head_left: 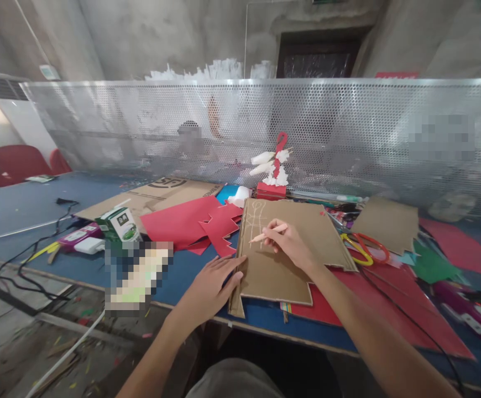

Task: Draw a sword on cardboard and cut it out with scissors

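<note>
Cardboard [280, 279], line-marked; our left hand [212, 286] flat on edge, presumably steadying; our right hand [288, 241] pinching pencil [257, 238], apparently for marking.

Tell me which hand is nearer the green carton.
Left. The left hand, at the left edge of the cardboard, is right of the carton; the right hand, holding the pencil, is farther right.

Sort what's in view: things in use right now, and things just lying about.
In use:
pencil, held in the right hand
cardboard with drawn lines, left hand on its edge

Apparently just lying about:
green carton
red paper
green paper
red-and-white ornament
</note>
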`<state>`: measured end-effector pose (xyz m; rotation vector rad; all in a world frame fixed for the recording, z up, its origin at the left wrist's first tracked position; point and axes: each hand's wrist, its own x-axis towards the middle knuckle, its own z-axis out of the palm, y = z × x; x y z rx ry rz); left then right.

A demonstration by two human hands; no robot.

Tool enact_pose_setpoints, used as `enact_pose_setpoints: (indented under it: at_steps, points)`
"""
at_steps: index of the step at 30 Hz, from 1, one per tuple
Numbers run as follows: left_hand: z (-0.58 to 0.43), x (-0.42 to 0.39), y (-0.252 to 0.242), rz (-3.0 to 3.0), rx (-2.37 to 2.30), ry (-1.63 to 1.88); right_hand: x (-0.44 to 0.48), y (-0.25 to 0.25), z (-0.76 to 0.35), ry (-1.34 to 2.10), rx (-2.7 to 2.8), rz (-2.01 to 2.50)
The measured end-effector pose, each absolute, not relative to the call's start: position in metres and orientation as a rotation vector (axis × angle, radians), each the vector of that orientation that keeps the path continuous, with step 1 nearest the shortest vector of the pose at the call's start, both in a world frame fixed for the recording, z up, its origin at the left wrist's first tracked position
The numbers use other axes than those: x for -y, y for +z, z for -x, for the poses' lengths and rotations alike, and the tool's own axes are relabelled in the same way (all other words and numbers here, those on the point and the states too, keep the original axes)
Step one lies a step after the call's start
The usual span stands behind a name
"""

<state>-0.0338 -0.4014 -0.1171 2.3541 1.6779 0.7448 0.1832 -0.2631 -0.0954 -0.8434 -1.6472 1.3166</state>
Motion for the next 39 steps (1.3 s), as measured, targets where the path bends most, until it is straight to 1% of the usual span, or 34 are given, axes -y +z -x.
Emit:
enact_pose_setpoints:
  at_steps: [4, 12, 25, 34, 39]
  points:
    - [0.0333, 0.4018, -0.1173, -2.365, -1.696, 0.741, 0.2649, -0.0959, -0.183, 1.237, 1.775, 0.901]
    - [0.0327, 0.4029, -0.1185, -2.357, -1.697, 0.744, 0.2672, -0.096, -0.1816, 1.172, 1.787, 0.958]
    - [0.0334, 0.4023, -0.1198, -2.348, -1.709, 0.741, 0.2697, -0.0927, -0.1833, 1.182, 1.851, 0.938]
    - [0.0342, 0.4026, -0.1211, -2.349, -1.709, 0.815, 0.2698, -0.0909, -0.1823, 1.217, 1.788, 0.91]
    - [0.0337, 0.4041, -0.1193, -2.336, -1.727, 0.768, 0.2686, -0.0928, -0.1814, 1.231, 1.772, 0.896]
